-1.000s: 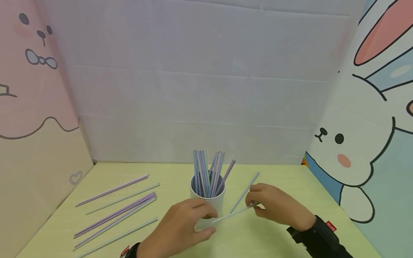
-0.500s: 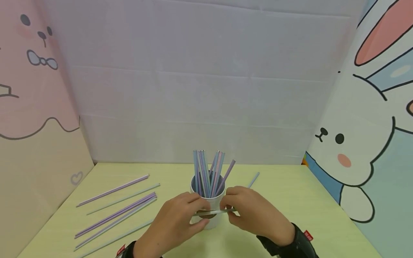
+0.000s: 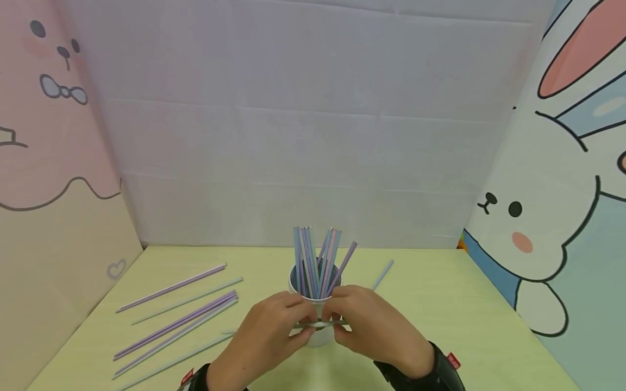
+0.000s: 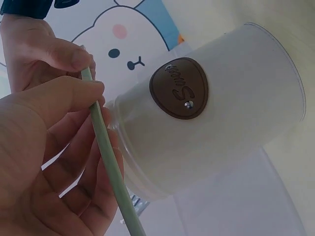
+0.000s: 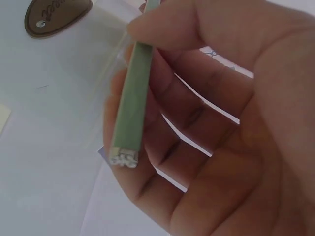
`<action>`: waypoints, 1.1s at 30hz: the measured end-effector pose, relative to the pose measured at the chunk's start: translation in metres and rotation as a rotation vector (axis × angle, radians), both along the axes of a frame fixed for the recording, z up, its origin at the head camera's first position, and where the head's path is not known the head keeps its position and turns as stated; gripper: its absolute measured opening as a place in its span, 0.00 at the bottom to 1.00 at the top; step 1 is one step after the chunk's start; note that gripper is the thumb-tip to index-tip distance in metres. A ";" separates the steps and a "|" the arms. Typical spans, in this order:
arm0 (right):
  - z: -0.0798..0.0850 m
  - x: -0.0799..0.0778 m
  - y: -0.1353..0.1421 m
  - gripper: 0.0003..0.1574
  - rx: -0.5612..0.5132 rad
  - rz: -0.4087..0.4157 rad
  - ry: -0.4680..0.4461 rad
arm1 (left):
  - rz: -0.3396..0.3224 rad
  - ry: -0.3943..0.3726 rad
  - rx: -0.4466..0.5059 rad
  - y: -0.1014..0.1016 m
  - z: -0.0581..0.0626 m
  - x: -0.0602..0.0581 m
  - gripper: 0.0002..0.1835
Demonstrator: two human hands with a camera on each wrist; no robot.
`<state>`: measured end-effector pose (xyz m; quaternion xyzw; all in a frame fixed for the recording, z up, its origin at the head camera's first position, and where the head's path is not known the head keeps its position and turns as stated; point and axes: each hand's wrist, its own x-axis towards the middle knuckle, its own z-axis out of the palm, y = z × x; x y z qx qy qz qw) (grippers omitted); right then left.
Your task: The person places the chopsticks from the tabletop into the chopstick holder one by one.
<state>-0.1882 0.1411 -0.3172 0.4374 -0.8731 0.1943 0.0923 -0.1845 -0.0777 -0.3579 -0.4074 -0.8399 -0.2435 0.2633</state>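
In the head view, both hands meet low in front of a white cup [image 3: 320,338] and hold one slim pale green stick [image 4: 115,172] crosswise. My left hand [image 3: 269,332] pinches it between thumb and fingers, and the left wrist view shows its long part running down past that hand's palm. My right hand [image 3: 371,328] grips the same stick close beside the left. In the right wrist view the thumb presses on the stick, whose flat-sided end [image 5: 124,156] looks white and crumpled. A brown oval label [image 4: 179,88] marks the cup's side.
Several blue, purple and pink sticks [image 3: 315,260] stand in the cup. Purple sticks [image 3: 176,326] and green sticks [image 3: 188,301] lie slantwise on the yellow table [image 3: 469,309] at left. One blue stick [image 3: 383,274] lies behind my right hand. A pale wall [image 3: 313,136] closes off the back.
My right hand has moved left, bringing the green stick across the cup's front to my left hand, which now pinches it too. The stick has turned from slanted to nearly level.
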 end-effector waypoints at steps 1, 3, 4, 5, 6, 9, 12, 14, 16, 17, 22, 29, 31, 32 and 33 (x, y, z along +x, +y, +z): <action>0.000 0.000 0.000 0.14 -0.005 0.003 0.001 | -0.001 0.001 -0.004 0.000 0.000 0.000 0.12; 0.001 -0.001 0.001 0.13 -0.023 0.009 0.020 | 0.006 0.005 -0.014 0.000 0.001 -0.001 0.11; 0.002 -0.002 0.002 0.13 -0.039 0.012 0.035 | 0.012 0.002 -0.019 -0.001 0.002 -0.002 0.11; 0.003 -0.003 0.003 0.12 -0.056 0.009 0.045 | 0.020 0.001 -0.025 -0.002 0.003 -0.002 0.10; 0.004 -0.004 0.005 0.11 -0.076 0.004 0.056 | 0.030 0.001 -0.030 -0.003 0.005 -0.003 0.10; 0.009 -0.007 0.012 0.10 -0.151 -0.048 0.059 | 0.051 0.003 -0.030 -0.008 0.011 -0.006 0.10; 0.014 -0.010 0.023 0.11 -0.221 -0.142 -0.003 | 0.074 0.001 -0.019 -0.014 0.019 -0.009 0.10; 0.015 -0.015 0.031 0.13 -0.260 -0.214 -0.045 | 0.092 -0.004 -0.009 -0.018 0.024 -0.010 0.10; 0.014 -0.021 0.037 0.14 -0.281 -0.281 -0.088 | 0.118 -0.019 0.004 -0.021 0.028 -0.011 0.10; 0.012 -0.024 0.040 0.15 -0.279 -0.302 -0.110 | 0.125 -0.025 0.016 -0.022 0.030 -0.011 0.10; -0.003 -0.036 0.041 0.18 -0.230 -0.291 -0.303 | 0.131 -0.083 0.116 -0.026 0.038 -0.014 0.11; -0.036 -0.055 0.025 0.51 -0.285 -0.176 -0.584 | 0.062 -0.183 0.314 -0.026 0.059 -0.027 0.08; -0.044 -0.057 0.021 0.57 -0.306 -0.137 -0.620 | 0.040 -0.197 0.375 -0.022 0.069 -0.033 0.07; -0.048 -0.059 0.018 0.60 -0.319 -0.110 -0.634 | 0.028 -0.201 0.405 -0.020 0.074 -0.035 0.07; -0.052 -0.060 0.016 0.63 -0.329 -0.081 -0.640 | 0.018 -0.200 0.431 -0.017 0.080 -0.037 0.07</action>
